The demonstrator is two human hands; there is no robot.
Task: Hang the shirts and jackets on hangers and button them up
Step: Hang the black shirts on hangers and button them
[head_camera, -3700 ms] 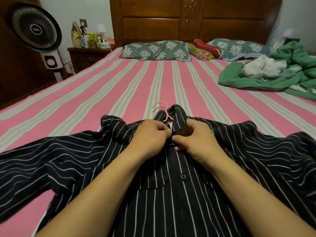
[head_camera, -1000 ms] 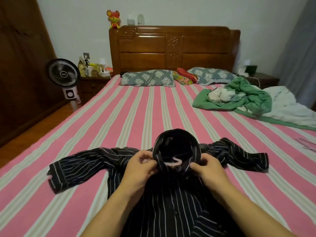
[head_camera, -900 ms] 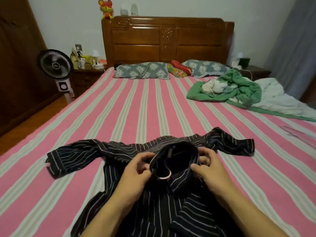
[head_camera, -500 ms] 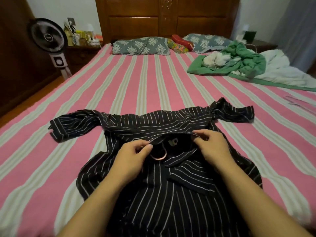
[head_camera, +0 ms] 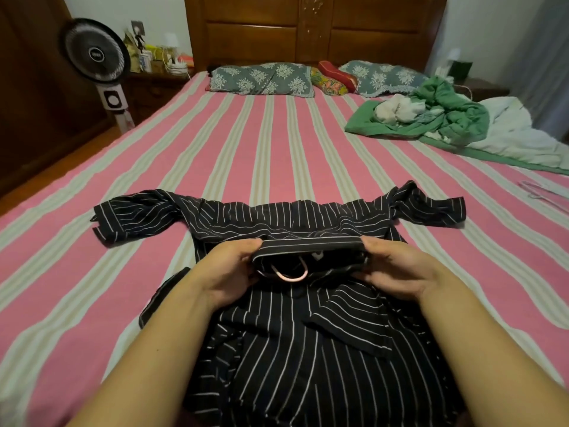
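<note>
A black shirt with thin white stripes (head_camera: 308, 343) lies on the pink striped bed (head_camera: 246, 155), sleeves spread to both sides. Its collar (head_camera: 311, 243) is stretched flat between my hands. My left hand (head_camera: 229, 269) pinches the collar's left end and my right hand (head_camera: 397, 269) pinches its right end. The pink hook of a hanger (head_camera: 291, 274) curves out of the neck opening just below the collar; the remainder of the hanger is hidden inside the shirt.
A heap of green and white clothes (head_camera: 443, 118) lies at the bed's far right. A thin pale hanger (head_camera: 538, 192) rests near the right edge. Pillows (head_camera: 261, 78) line the wooden headboard. A standing fan (head_camera: 98, 60) is left of the bed.
The collar, raised and rounded a second ago, has come down and been pulled out flat and wide between my hands. The view has tilted down toward the shirt.
</note>
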